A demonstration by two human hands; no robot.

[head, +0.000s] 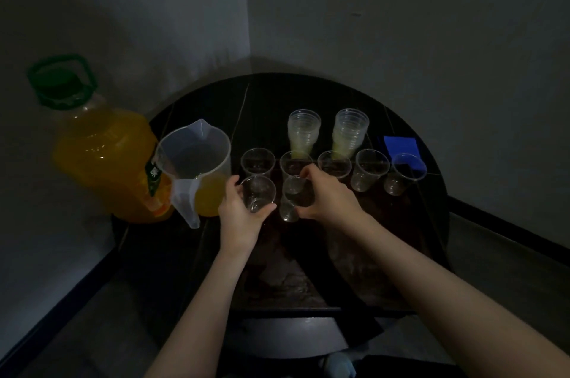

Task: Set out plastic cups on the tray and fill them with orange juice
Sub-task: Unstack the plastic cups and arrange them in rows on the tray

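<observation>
Both forearms reached in over the near edge of the tabletop [428, 192], a dark round top pushed into the room's corner. On it lay a dark tray [308, 285], hard to make out in the dim light. The left hand [239, 211] curled around one empty cup [257, 194], and the right hand [327, 195] gripped a second cup [293, 198] just beside it; that one looked tilted, its base toward the near edge.

Behind them stood a row of five empty cups [368, 169] across the middle. Two cup stacks [303, 130] stood toward the far edge. At the left edge sat a clear jug [197, 161] with a little juice in its bottom, and the big juice bottle [105, 158] stood beyond it, seemingly off the top.

Judging from this, the setting-out was underway and no cup held juice. The cups looked thin and light, so a hard squeeze could buckle one, or a careless release could tip it. With the row so close behind, a knuckle might knock those cups over. The poor light could also spoil the pouring later.
</observation>
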